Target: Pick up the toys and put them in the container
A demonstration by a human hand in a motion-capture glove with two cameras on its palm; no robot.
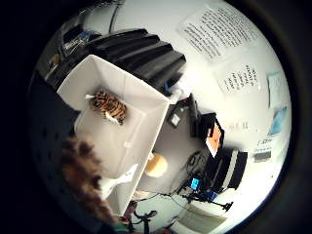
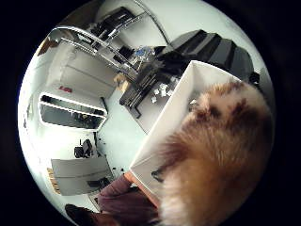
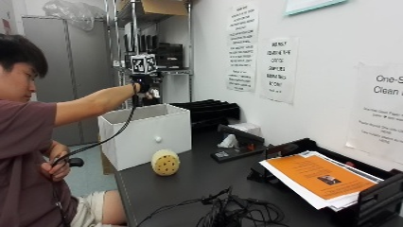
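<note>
My gloved right hand (image 3: 144, 87) is raised above the open white box (image 3: 148, 135) at the table's left end. It grips a furry brown and cream toy (image 2: 221, 150), which fills much of the thumb side palm view and shows as brown fur (image 1: 80, 170) beside the box wall (image 1: 141, 92). Little of the toy shows under the hand in the outside view. A striped tiger toy (image 1: 109, 106) lies on the box floor. A yellow ball toy with dots (image 3: 165, 162) sits on the dark table in front of the box, also seen as the ball (image 1: 156, 165) outside the box wall.
Black stacked trays (image 3: 207, 111) stand behind the box against the wall. A black stapler-like item (image 3: 236, 142), a paper tray with an orange sheet (image 3: 321, 177) and loose cables (image 3: 233, 213) lie to the right. The person's bare hand (image 3: 60, 168) holds a small black device.
</note>
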